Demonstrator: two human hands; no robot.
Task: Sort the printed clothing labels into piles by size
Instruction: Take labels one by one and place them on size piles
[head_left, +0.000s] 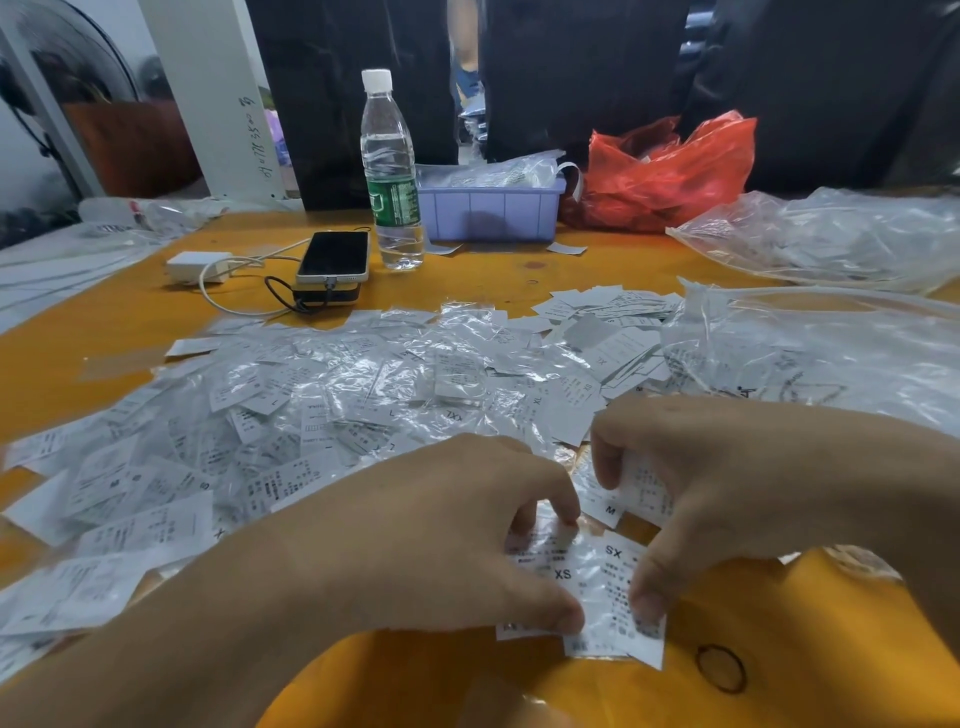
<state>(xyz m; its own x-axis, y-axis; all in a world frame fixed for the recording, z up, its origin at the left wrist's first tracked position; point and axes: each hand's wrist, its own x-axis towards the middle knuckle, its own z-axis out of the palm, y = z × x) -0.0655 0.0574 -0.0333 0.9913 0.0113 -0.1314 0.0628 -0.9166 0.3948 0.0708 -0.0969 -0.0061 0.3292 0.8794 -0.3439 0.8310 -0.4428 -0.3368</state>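
A wide heap of white printed labels in clear plastic sleeves (332, 405) covers the orange table (104, 332). Near the front edge lies a small pile of XS labels (597, 587). My left hand (441, 535) pinches the left side of that pile between thumb and fingers. My right hand (727, 483) has its thumb on the pile's right edge while its curled fingers hold an M label (641, 491) just above. Sizes XL and XXL show on labels further back.
A water bottle (390, 171), a phone (334, 257) on a power bank with a white charger (197, 266), a lilac bin (491, 208), a red bag (670, 171) and clear bags (831, 239) stand behind. A black rubber band (721, 669) lies front right.
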